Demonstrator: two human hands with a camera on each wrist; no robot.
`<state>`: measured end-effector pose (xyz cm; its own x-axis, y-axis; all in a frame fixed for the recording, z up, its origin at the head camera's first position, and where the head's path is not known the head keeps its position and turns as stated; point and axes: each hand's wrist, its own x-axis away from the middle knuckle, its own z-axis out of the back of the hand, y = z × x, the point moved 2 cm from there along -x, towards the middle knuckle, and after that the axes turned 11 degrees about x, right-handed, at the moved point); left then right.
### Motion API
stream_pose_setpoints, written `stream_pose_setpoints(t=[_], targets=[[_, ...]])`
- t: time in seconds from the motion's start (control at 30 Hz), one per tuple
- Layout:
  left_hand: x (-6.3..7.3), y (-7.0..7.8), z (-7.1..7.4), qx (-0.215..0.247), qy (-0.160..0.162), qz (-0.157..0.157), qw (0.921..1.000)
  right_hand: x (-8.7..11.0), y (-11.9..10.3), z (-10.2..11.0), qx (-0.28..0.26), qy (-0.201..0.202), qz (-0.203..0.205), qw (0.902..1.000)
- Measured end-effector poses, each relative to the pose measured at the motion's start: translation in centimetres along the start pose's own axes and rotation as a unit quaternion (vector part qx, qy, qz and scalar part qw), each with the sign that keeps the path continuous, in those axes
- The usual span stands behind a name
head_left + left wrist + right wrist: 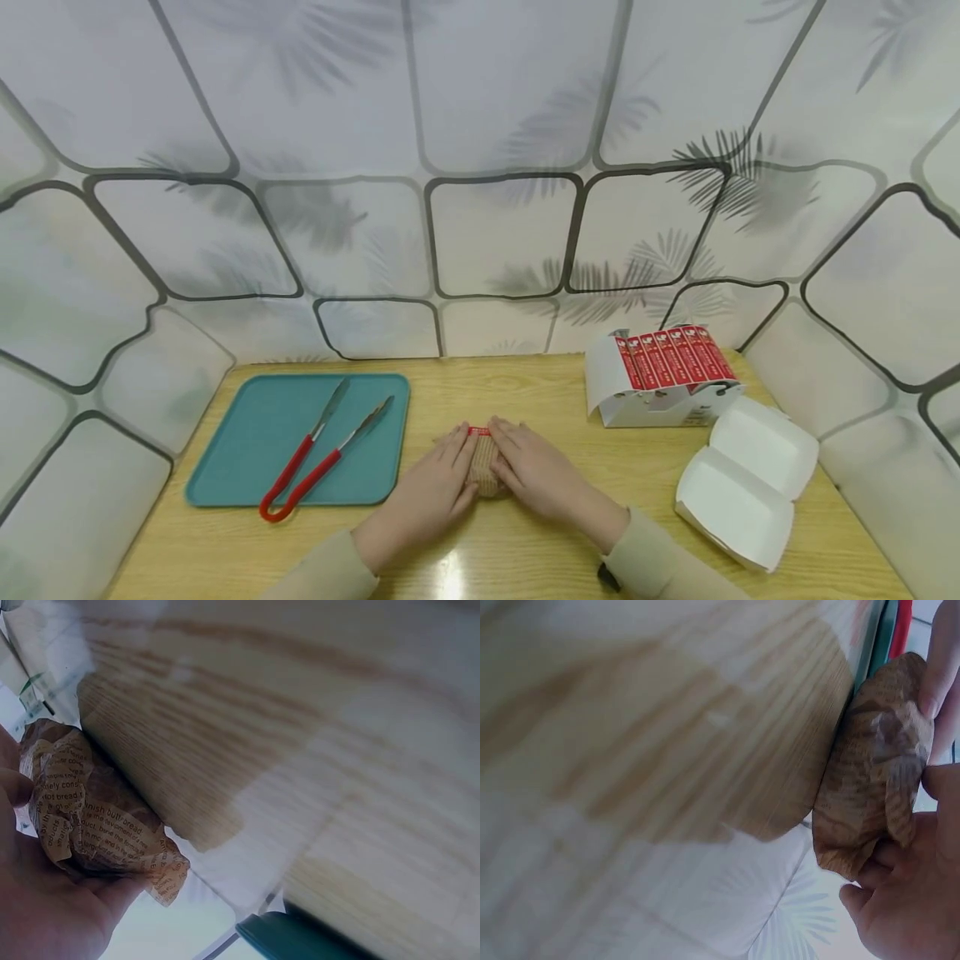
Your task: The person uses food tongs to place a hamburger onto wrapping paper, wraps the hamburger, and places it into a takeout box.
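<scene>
Your left hand [427, 492] and right hand [549, 477] grip a wrapped parcel [486, 479] from its two sides, fingers and thumbs pinching the paper between them. Behind everything you face a pale backdrop [504, 237] with dark-outlined rounded panels and grey leaf shapes. Below it spreads the light wood worktop [540, 392], with your hands midway between its left and right edges. Near its far left corner you have a teal tray [255, 425]. Toward the far right corner sits a white box [622, 412], its top showing a row of red strips [667, 358]. Just nearer you, along the right edge, a white clamshell container [742, 492] lies open. Your red-handled tongs [317, 474] rest slantwise on the tray, tips toward the worktop's far edge, their bend overhanging the tray's near rim. The parcel lies on the worktop between your palms; its brown paper is crumpled and printed with dark lettering. Beside your right cuff [637, 550] is a small dark object [609, 577], too little seen to identify. Smallest of all, a red band [478, 431] crosses the parcel's far end, between your fingertips.
</scene>
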<state>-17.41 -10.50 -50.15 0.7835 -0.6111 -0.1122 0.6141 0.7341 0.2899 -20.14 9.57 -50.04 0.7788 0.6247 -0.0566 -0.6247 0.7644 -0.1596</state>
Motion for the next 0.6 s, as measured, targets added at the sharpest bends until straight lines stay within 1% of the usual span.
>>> stream_pose_setpoints(t=[0.13, 0.3, 0.4, 0.47, 0.6], targets=[[0.0, 0.0, 0.1, 0.009, -0.002, 0.006, 0.9999, 0.6, 0.8, 0.0, 0.029, 0.007, -0.016, 0.9994], [0.1, -0.1, 0.1, 0.020, -0.006, 0.009, 0.9997, 1.2, 1.5, -0.1, 0.032, 0.014, -0.028, 0.9990], [0.2, -0.1, 0.2, 0.022, -0.008, 0.009, 0.9997, 1.2, 1.3, 0.0, 0.034, 0.025, -0.021, 0.9989], [0.2, -0.1, 0.3, 0.023, -0.008, 0.008, 0.9997, 1.0, 1.0, 0.1, 0.036, 0.031, -0.009, 0.9988], [0.2, -0.1, 0.3, 0.021, -0.009, 0.006, 0.9997, 0.7, 0.4, 0.0, 0.027, 0.022, 0.011, 0.9993]])
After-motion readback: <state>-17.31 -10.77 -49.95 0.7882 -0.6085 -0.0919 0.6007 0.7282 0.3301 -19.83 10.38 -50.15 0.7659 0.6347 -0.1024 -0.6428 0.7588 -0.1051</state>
